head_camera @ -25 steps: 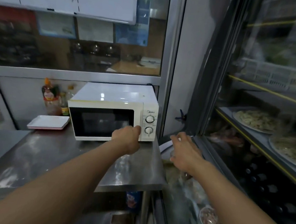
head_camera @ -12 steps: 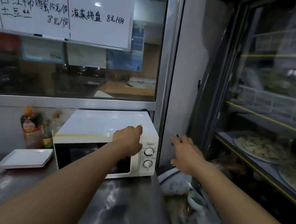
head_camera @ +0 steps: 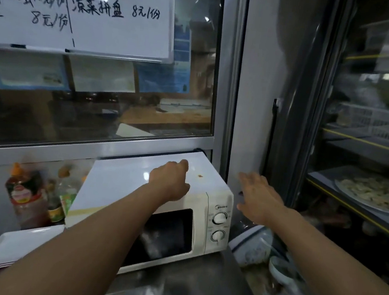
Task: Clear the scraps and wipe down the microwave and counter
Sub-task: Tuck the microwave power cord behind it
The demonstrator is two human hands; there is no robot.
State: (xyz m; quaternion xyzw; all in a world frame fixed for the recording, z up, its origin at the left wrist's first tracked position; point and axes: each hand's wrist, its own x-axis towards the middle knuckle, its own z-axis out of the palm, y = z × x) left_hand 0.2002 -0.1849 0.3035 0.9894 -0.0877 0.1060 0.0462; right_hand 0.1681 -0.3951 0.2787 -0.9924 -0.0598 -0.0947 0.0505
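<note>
**Left hand on the microwave top, a scrap just beside it**

The white microwave [head_camera: 123, 183] stands at the back right of the steel surface [head_camera: 187, 287], its door shut and its two dials at the right end of the front. The left hand [head_camera: 170, 182] rests on the microwave's top near the front right corner, fingers curled under into a loose fist, knuckles on the white panel. Whether it grips anything cannot be told, since the fingers hide the palm. A small brown scrap [head_camera: 200, 176] lies on the top just to the right of that hand, apart from it and close to the right edge.

The right hand [head_camera: 258, 197] hovers past the right side of the microwave, fingers spread and flat, holding nothing and touching nothing visible. It is blurred.

At the left of the microwave, against the back wall, stand a sauce bottle [head_camera: 26, 193] with an orange cap and a smaller bottle [head_camera: 56, 207] beside it. A stack of white plates [head_camera: 10, 248] sits in front of them near the left edge. Off the right edge of the surface lie bowls [head_camera: 254, 248], too blurred to describe. A glass-fronted cabinet [head_camera: 364, 144] at the far right holds a plate of food [head_camera: 374, 192] on a shelf.
</note>
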